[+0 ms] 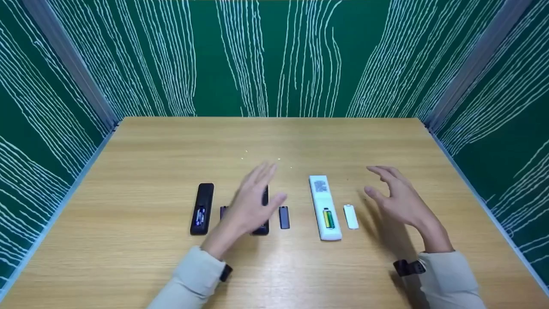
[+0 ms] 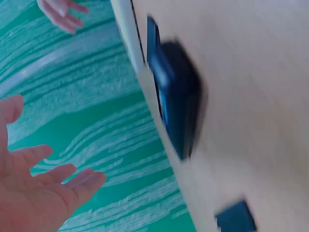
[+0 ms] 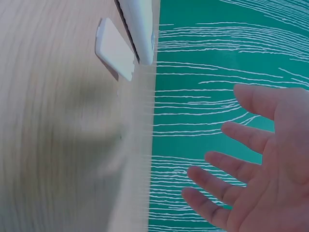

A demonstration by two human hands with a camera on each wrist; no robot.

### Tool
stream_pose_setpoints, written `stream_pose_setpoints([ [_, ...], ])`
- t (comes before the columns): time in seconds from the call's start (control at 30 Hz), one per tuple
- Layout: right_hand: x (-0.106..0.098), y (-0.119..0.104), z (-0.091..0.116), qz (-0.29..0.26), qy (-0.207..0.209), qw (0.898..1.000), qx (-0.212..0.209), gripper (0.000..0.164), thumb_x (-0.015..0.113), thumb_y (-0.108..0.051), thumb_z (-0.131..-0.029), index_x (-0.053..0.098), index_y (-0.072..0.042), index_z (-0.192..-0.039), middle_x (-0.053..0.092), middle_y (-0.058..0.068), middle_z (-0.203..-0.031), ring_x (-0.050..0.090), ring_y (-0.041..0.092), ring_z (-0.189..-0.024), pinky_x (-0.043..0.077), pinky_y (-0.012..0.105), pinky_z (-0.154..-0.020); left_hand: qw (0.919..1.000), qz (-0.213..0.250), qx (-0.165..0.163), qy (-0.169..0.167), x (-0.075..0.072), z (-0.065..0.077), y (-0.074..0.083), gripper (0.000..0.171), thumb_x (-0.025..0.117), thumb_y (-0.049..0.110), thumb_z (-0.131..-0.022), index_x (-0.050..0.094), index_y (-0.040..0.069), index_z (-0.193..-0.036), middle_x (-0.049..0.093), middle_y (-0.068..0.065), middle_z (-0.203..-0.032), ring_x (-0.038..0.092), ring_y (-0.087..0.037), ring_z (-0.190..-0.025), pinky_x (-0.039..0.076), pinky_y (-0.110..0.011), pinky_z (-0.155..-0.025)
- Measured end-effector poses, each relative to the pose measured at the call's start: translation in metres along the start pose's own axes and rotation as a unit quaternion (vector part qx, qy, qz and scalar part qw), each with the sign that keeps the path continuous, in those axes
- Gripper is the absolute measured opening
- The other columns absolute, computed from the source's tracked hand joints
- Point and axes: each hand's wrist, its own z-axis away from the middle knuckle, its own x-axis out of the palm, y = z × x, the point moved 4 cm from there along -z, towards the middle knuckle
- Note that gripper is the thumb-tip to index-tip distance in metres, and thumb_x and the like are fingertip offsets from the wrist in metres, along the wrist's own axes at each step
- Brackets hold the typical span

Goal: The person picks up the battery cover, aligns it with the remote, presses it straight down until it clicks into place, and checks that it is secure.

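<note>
My left hand, fingers extended, hovers over the second black remote control and hides most of it. Left of it lies another black remote, face down, with batteries showing in its uncovered compartment. One dark battery cover is partly hidden by my left hand; a second dark cover lies just right of it. To the right, a white remote shows green-and-gold batteries, with its white cover alongside. My right hand is raised beyond that cover, holding nothing.
The wooden table ends at a green wall with white wavy lines, and similar panels stand at both sides. A few tiny pale specks lie beyond the left hand. Dark bands are on both wrists.
</note>
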Motion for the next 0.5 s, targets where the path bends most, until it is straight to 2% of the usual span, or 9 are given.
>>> stream_pose_setpoints([
  [0.17,0.006,0.000,-0.007,-0.033,-0.013,0.999,0.003,0.064,0.059,-0.041,-0.108,0.042,-0.012,-0.163,0.038,0.022,-0.162,0.046,0.047,-0.137,0.047,0.069,-0.107,0.9982,0.057,-0.014,-0.013,0.019,-0.003,0.010,0.076,0.056,0.058,-0.105,0.028,0.029,-0.169,0.024,-0.001,-0.175,0.026,-0.029,-0.160,0.031,-0.059,-0.125],
  [0.33,0.009,0.000,-0.012,-0.039,-0.026,0.999,0.013,0.064,0.059,-0.044,-0.108,0.043,-0.015,-0.162,0.041,0.020,-0.159,0.051,0.043,-0.132,0.056,0.057,-0.096,0.9962,0.081,-0.019,-0.026,0.037,-0.007,0.020,0.074,0.060,0.053,-0.105,0.034,0.024,-0.168,0.033,-0.005,-0.171,0.034,-0.032,-0.157,0.033,-0.057,-0.125],
  [0.43,0.011,0.000,-0.014,-0.042,-0.037,0.998,0.016,0.064,0.059,-0.045,-0.107,0.044,-0.016,-0.162,0.042,0.018,-0.160,0.053,0.040,-0.130,0.056,0.046,-0.092,0.9948,0.089,-0.028,-0.041,0.050,-0.010,0.023,0.076,0.064,0.052,-0.103,0.035,0.024,-0.167,0.038,-0.007,-0.169,0.046,-0.031,-0.148,0.041,-0.057,-0.120],
  [0.5,0.013,0.001,-0.016,-0.045,-0.045,0.998,0.016,0.064,0.059,-0.047,-0.107,0.044,-0.016,-0.162,0.042,0.017,-0.160,0.054,0.039,-0.129,0.054,0.043,-0.091,0.9937,0.092,-0.036,-0.051,0.058,-0.011,0.025,0.077,0.066,0.051,-0.102,0.036,0.024,-0.167,0.042,-0.007,-0.166,0.054,-0.029,-0.140,0.047,-0.054,-0.115],
])
